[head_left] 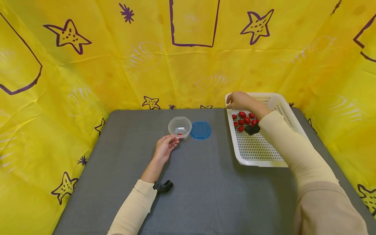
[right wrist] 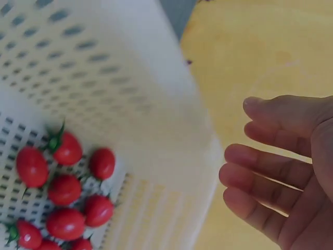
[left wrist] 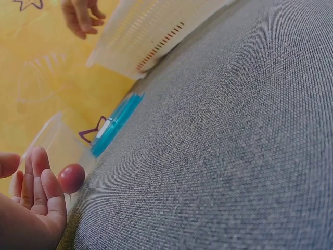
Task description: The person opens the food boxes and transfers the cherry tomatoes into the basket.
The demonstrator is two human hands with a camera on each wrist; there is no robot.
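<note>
My left hand [head_left: 165, 147] is at the near left side of a clear plastic container [head_left: 180, 123], fingertips against or just beside its rim; exact contact is unclear. In the left wrist view, its fingers [left wrist: 39, 182] are fairly straight and the thumb stands apart. A single cherry tomato [left wrist: 71, 178] shows low in the container. My right hand [head_left: 239, 100] hovers over the far left corner of a white perforated basket [head_left: 258, 162]. Its loosely bent fingers [right wrist: 260, 179] hold nothing in the right wrist view. Several cherry tomatoes [right wrist: 65, 224] lie in the basket.
A blue lid [head_left: 201, 130] lies flat just right of the container. Grey cloth covers the table [head_left: 194, 195]. Yellow patterned fabric [head_left: 188, 75] hangs along the back and both sides. A black strap [head_left: 164, 186] is on the left forearm.
</note>
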